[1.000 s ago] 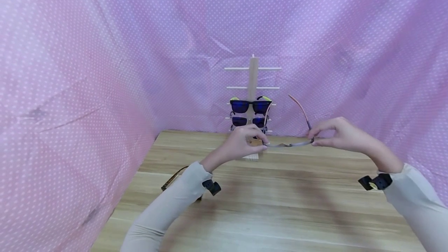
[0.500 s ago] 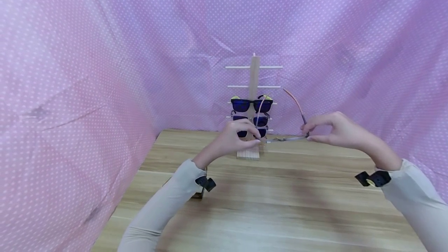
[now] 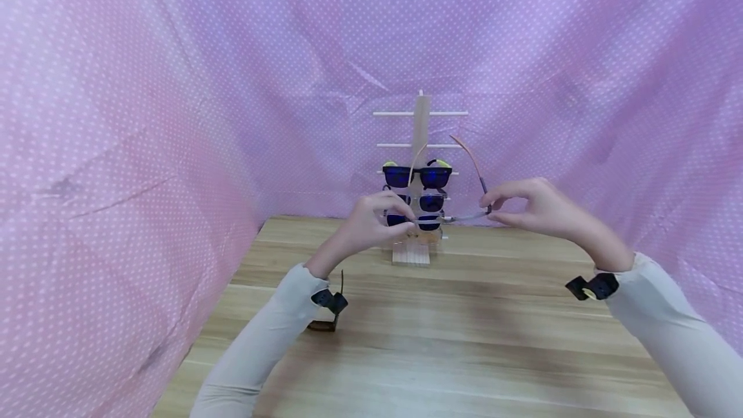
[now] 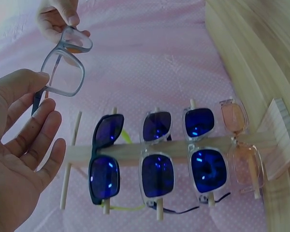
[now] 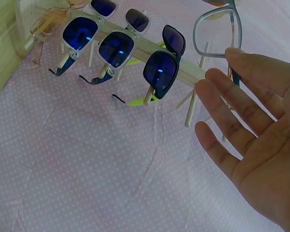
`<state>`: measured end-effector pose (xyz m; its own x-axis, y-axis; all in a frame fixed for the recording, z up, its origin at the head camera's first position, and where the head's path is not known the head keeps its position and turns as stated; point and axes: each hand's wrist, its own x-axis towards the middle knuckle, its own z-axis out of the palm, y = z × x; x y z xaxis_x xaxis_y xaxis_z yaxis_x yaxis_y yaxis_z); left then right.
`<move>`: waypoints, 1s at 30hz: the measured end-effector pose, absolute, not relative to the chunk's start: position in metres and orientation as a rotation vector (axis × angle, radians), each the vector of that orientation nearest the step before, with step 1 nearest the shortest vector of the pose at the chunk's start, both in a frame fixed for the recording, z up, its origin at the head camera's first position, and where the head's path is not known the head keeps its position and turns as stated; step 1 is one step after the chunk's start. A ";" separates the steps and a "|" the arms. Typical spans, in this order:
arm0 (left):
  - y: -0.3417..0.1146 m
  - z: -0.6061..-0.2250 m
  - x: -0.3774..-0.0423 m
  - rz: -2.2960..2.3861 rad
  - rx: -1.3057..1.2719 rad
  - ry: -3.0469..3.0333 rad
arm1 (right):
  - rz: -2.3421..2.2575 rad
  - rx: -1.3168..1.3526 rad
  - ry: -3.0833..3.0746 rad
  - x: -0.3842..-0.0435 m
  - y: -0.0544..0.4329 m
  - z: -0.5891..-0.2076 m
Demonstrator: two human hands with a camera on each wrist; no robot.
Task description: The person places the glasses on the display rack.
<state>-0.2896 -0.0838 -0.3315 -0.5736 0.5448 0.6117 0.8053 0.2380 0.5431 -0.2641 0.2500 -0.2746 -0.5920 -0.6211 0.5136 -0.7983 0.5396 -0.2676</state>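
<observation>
A pair of grey-framed eyeglasses (image 4: 62,47) with clear lenses is held up between both hands, its temples unfolded and pointing away with orange-brown tips. My left hand (image 3: 374,223) pinches the left hinge corner between thumb and fingers. At the other corner, the thumb and fingers of my right hand (image 3: 536,208) pinch the frame. In the head view the eyeglasses overlap the lower part of a wooden display rack (image 3: 422,122). On that rack hang black sunglasses (image 4: 105,154), two clear-framed pairs with blue lenses (image 4: 158,175) and, lowest, a pair with peach-tinted lenses (image 4: 234,118).
Two bare white rods (image 3: 395,145) cross the rack's post above the sunglasses. Brown glasses (image 3: 322,326) lie on the wooden table (image 3: 464,353), partly hidden behind my left sleeve. Pink dotted cloth (image 3: 313,37) hangs behind and at the sides.
Both hands have moved left and slightly away with the eyeglasses, which now overlap the rack more. More of the brown glasses' right side shows beside my left sleeve.
</observation>
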 end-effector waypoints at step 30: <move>-0.108 -0.330 -0.299 -1.368 -1.003 -2.147 | 0.830 1.044 -2.490 -0.283 0.219 -0.275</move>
